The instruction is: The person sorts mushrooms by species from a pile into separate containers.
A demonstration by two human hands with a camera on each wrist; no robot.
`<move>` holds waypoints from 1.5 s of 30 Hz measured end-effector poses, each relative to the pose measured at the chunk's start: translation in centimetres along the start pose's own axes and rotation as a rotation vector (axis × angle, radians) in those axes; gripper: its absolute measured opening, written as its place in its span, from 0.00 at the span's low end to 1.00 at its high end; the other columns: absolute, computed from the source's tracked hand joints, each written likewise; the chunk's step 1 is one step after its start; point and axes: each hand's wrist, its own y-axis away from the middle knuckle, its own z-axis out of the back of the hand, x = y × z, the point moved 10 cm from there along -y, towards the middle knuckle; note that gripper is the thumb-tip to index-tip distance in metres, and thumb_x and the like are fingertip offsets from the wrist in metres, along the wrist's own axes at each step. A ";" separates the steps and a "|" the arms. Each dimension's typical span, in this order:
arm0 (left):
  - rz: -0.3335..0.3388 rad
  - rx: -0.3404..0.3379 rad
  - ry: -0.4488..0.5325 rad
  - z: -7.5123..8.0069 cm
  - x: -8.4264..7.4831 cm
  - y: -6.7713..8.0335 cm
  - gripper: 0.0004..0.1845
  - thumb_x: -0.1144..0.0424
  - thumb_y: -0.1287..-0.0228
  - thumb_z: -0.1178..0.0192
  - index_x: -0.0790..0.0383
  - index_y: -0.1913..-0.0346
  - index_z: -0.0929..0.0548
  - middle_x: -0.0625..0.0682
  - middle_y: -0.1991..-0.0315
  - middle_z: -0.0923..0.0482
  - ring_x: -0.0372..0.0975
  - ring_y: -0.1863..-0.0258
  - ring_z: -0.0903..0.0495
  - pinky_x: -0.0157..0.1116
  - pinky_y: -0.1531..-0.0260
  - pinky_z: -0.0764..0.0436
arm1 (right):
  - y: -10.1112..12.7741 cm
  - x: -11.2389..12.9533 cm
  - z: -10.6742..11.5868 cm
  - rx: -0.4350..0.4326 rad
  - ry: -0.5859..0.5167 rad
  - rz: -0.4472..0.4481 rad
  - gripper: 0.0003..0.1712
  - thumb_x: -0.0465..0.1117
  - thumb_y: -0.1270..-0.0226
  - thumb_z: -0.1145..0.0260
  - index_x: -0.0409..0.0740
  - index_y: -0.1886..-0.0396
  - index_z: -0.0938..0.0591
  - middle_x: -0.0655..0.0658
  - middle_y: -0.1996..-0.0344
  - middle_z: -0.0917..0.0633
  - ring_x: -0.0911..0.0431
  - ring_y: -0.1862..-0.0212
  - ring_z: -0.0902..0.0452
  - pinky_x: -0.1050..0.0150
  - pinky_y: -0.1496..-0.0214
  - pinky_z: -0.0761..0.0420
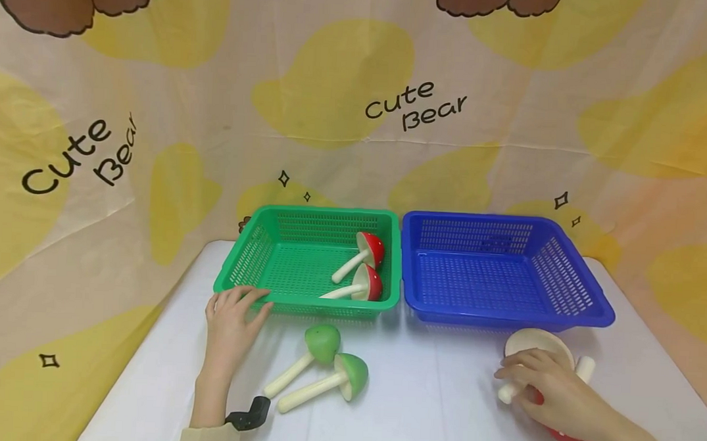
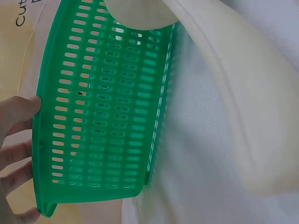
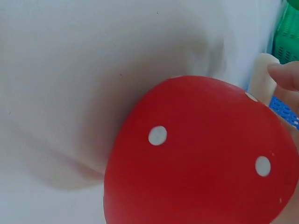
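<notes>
Resting my left hand (image 1: 230,324) on the front rim of the green basket (image 1: 251,259), fingers fairly straight over the near left corner; the left wrist view shows fingertips (image 2: 18,109) against the basket's outer edge, nothing gripped. My right hand (image 1: 550,390) is curled over a red mushroom (image 1: 569,440) on the white table (image 1: 435,395), fingers around its pale stem, right in front of the blue basket (image 1: 582,283). Right wrist view shows the red cap (image 3: 201,154) with white dots up close, one fingertip (image 3: 285,74) at the stem. A second mushroom lies cap-down just beside it, pale underside (image 1: 534,340) up, touching the hand.

Two green mushrooms (image 1: 329,364) lie on the table between the hands, near the green basket's front, stems pointing left. Two more red mushrooms (image 1: 366,267) lie inside the green basket, right side. Baskets sit side by side, touching or nearly so. Cloth backdrop (image 1: 417,108) reads "Cute Bear".
</notes>
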 end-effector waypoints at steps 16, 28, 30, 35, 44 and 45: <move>0.005 0.004 0.008 -0.2 0.2 0.0 0.13 0.61 0.44 0.30 0.55 0.55 0.15 0.57 0.53 0.20 0.53 0.47 0.29 0.64 0.35 0.47 | 0.3 0.7 -1.0 0.037 0.016 0.072 0.24 0.40 0.61 0.23 0.62 0.59 0.15 0.66 0.63 0.19 0.64 0.58 0.26 0.69 0.49 0.36; 0.007 0.009 0.008 -0.2 0.2 -0.1 0.13 0.61 0.44 0.31 0.55 0.55 0.15 0.57 0.53 0.20 0.53 0.46 0.29 0.64 0.35 0.47 | -0.1 1.5 -1.2 0.042 -0.018 0.124 0.20 0.40 0.58 0.26 0.63 0.61 0.15 0.66 0.64 0.22 0.66 0.58 0.31 0.70 0.50 0.37; 0.008 0.009 0.008 -0.2 0.2 -0.1 0.13 0.60 0.44 0.31 0.55 0.55 0.15 0.57 0.53 0.20 0.53 0.46 0.29 0.64 0.35 0.47 | -0.1 1.6 -1.2 0.039 -0.021 0.125 0.20 0.40 0.59 0.27 0.63 0.62 0.15 0.67 0.64 0.22 0.66 0.58 0.31 0.69 0.50 0.37; 0.006 0.008 0.007 -0.3 0.2 -0.1 0.13 0.60 0.44 0.31 0.55 0.54 0.15 0.57 0.53 0.19 0.53 0.46 0.29 0.63 0.35 0.47 | -0.4 2.3 -1.1 0.034 -0.026 0.143 0.19 0.40 0.59 0.28 0.63 0.63 0.15 0.66 0.64 0.23 0.65 0.58 0.30 0.68 0.51 0.38; 0.009 0.009 0.004 -0.4 0.4 -0.1 0.14 0.60 0.44 0.31 0.55 0.54 0.15 0.57 0.52 0.20 0.53 0.46 0.29 0.63 0.34 0.47 | -1.3 3.6 -0.9 0.047 -0.032 0.171 0.19 0.40 0.57 0.29 0.62 0.62 0.15 0.64 0.63 0.22 0.64 0.59 0.30 0.68 0.49 0.38; 0.010 0.008 0.003 -0.4 0.4 -0.1 0.13 0.60 0.44 0.31 0.54 0.54 0.15 0.57 0.52 0.20 0.53 0.46 0.29 0.63 0.34 0.47 | -1.4 3.8 -0.9 0.047 -0.032 0.180 0.18 0.41 0.56 0.29 0.61 0.61 0.15 0.64 0.63 0.22 0.64 0.58 0.30 0.68 0.49 0.38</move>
